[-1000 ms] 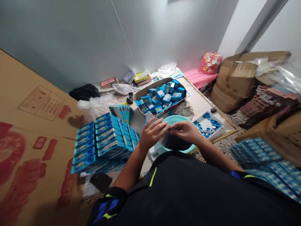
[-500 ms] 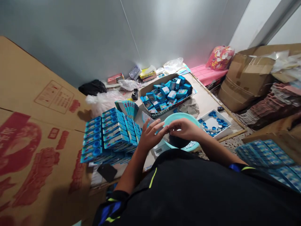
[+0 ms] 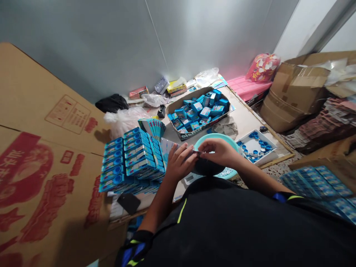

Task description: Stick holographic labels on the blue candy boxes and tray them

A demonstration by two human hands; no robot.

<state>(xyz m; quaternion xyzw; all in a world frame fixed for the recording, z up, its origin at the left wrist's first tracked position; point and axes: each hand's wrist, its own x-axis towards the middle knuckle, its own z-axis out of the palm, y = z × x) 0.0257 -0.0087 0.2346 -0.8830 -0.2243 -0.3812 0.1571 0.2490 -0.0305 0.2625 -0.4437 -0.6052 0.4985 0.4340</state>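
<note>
Over a turquoise basin, both of my hands meet at a thin, small piece whose kind I cannot make out. My left hand is closed, its fingers together and bent around the near side of the piece. My right hand pinches the other end between thumb and fingers. A dark round shape lies below the hands, in front of the basin, which holds small white pieces. Beside the left fingers shows a pale flat sheet, partly hidden.
Blue printed packs stand stacked at left, with fanned cards behind. A carton holds many small blue boxes. Blue round parts lie in a white tray at right. A large cardboard box borders the table's left side.
The left fingers have come down and closed toward the right hand; before, they were raised and spread. The view has shifted slightly.
</note>
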